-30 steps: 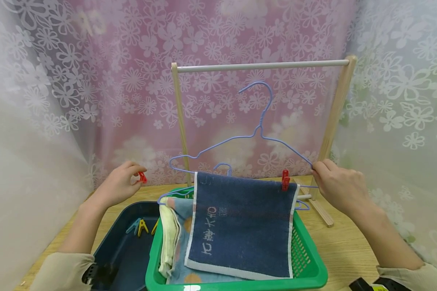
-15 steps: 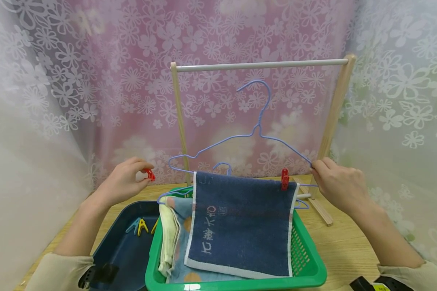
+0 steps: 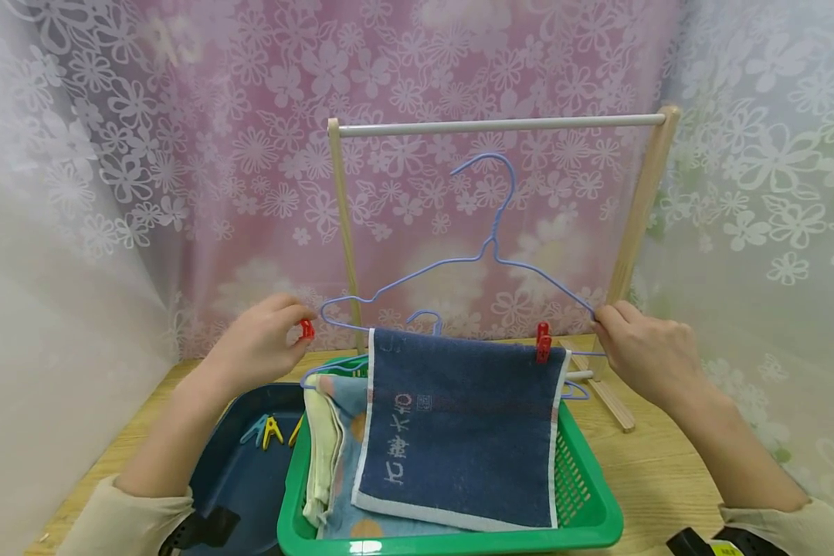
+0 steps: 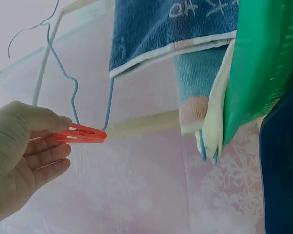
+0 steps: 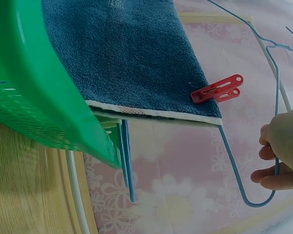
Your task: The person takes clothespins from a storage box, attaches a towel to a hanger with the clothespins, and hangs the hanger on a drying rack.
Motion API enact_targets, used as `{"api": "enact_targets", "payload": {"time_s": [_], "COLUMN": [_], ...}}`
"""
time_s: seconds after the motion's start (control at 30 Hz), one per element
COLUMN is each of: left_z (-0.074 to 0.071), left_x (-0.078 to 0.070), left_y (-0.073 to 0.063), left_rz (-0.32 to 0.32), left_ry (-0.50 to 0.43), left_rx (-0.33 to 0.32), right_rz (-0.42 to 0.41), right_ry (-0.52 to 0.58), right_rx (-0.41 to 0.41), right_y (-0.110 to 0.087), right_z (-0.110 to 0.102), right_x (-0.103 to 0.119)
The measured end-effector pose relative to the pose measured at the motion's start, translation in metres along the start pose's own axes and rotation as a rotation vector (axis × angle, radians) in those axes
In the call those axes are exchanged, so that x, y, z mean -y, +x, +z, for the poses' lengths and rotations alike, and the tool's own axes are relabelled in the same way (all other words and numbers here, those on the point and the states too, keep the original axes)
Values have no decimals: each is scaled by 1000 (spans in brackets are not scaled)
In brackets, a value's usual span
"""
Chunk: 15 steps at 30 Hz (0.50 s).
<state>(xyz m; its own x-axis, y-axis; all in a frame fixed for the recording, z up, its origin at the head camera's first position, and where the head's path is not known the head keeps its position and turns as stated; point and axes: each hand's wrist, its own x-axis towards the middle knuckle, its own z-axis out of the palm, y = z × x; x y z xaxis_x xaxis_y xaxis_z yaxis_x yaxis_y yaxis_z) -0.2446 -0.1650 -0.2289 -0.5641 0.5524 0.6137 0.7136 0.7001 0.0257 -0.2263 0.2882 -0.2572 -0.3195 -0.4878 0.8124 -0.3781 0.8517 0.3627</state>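
Observation:
A dark blue towel [image 3: 466, 432] with a white edge hangs folded over the bottom bar of a blue wire hanger [image 3: 452, 262]. My right hand [image 3: 642, 351] grips that hanger at its right corner. One red clothespin [image 3: 543, 344] fastens the towel near its right end, also plain in the right wrist view [image 5: 217, 89]. Left of the hanger, my left hand [image 3: 264, 340] pinches a second red clothespin [image 4: 80, 133] between thumb and fingers. In the head view that clothespin is just short of the hanger's left corner, apart from the towel.
Beneath the towel stands a green basket [image 3: 452, 547] with folded towels [image 3: 324, 455] and more hangers. A dark blue tub [image 3: 225, 486] at left holds blue and yellow clothespins [image 3: 271, 433]. Behind rises a wooden rack [image 3: 632, 216] with a white rod [image 3: 500, 125].
My left hand has moved right with its red clothespin, closer to the hanger's left corner. My right hand, the hanger and the towel have stayed almost still.

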Motion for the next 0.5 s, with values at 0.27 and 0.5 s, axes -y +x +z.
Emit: {"api": "enact_targets", "payload": {"time_s": [0.27,0.5], "left_z": [7,12], "left_x": [-7,-19], "left_y": [3,11], "left_rz": [211,307], "left_ry": [177,251], "left_rx": [-123,-137], "right_rz": [3,13], "right_ry": [0,-10], "right_rx": [3,7], "right_y": [0,0], "right_z": [1,1], "right_x": [0,1]}}
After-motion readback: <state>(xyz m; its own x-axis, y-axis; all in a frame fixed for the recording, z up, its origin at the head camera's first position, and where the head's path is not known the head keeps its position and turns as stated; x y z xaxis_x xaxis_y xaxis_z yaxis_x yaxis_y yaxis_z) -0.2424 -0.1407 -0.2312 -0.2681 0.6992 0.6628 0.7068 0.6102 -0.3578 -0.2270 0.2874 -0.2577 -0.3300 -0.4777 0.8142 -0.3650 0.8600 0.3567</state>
